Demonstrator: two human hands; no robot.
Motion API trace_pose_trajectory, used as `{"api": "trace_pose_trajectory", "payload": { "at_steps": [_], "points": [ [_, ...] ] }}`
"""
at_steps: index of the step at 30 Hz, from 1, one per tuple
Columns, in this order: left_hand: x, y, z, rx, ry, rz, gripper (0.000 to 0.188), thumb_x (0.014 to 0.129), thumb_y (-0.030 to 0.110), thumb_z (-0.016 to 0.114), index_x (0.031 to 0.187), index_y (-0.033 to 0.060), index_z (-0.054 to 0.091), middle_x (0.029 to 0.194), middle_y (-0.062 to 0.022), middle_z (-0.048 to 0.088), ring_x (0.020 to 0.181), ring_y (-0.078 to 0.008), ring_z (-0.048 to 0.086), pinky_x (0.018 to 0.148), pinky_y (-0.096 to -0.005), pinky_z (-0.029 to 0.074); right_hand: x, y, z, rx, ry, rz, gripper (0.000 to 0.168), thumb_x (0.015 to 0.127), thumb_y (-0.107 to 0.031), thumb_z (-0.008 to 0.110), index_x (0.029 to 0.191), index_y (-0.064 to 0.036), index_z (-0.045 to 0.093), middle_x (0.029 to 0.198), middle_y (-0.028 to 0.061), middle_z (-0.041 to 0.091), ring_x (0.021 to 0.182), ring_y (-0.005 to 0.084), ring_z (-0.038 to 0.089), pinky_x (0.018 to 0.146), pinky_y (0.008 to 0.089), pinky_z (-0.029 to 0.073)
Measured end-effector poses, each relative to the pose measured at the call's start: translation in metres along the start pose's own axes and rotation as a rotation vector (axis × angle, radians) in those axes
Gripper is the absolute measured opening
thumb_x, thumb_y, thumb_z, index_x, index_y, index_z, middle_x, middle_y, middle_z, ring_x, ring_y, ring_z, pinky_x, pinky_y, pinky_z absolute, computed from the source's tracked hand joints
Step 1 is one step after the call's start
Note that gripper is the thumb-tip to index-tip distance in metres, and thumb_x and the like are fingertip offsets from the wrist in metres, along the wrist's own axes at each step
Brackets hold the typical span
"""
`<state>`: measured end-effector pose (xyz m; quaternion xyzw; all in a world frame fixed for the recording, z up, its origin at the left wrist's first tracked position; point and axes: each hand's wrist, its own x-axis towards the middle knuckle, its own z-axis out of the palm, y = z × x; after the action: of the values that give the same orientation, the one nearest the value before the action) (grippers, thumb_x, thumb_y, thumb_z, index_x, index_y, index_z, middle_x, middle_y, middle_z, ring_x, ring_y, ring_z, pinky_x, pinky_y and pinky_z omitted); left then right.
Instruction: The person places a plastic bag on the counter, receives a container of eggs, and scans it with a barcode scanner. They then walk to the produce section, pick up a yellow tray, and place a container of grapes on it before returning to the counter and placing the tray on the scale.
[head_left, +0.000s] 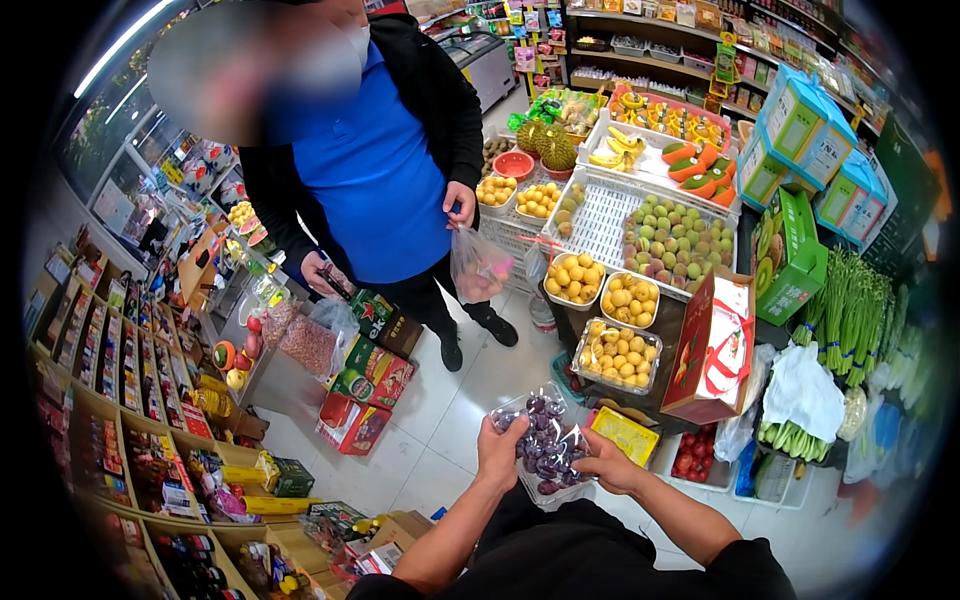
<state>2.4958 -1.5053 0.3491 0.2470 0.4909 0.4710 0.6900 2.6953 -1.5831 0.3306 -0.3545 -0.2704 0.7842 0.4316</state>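
A clear plastic box of dark purple grapes (546, 448) is held in front of my body, tilted, with shiny clear film or plastic over the fruit. My left hand (501, 452) grips its left side, the thumb on top. At its right side my right hand (606, 463) holds the edge, thumb and fingers pinching the plastic. Just beyond the grapes, a clear box of yellow fruit (616, 355) sits on the stand's corner, beside two white bowls of similar yellow fruit (574, 280).
A person (367, 150) in a blue shirt stands ahead, holding a plastic bag (478, 266) and a phone-like object. Fruit crates (592, 225) and a red gift box (709, 345) are on the right. Stacked cartons (367, 375) and wooden shelves (112, 390) are on the left.
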Motion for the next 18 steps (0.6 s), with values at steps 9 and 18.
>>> {"api": "trace_pose_trajectory", "payload": {
  "at_steps": [9,18],
  "points": [
    [0.0,0.002,-0.002,0.024,0.012,-0.03,0.039,0.087,0.013,0.077,0.114,0.0043,0.051,0.103,-0.0049,0.061,0.089,-0.0144,0.061,0.079,-0.0327,0.054,-0.004,0.007,0.006,0.022,0.036,-0.057,0.07,0.086,0.001,0.062,0.15,-0.002,0.034,0.141,0.0137,0.045,0.132,0.0233,0.043,0.108,0.0373,0.04],
    [0.011,0.002,0.005,0.03,-0.083,-0.108,0.025,0.095,0.014,0.066,0.114,0.0099,0.051,0.103,-0.0035,0.059,0.095,-0.0156,0.061,0.078,-0.0345,0.055,-0.005,0.01,0.005,0.033,0.133,-0.099,0.069,0.089,-0.009,0.065,0.152,-0.004,0.036,0.145,0.0089,0.045,0.136,0.0208,0.041,0.112,0.0369,0.035]
  ]
}}
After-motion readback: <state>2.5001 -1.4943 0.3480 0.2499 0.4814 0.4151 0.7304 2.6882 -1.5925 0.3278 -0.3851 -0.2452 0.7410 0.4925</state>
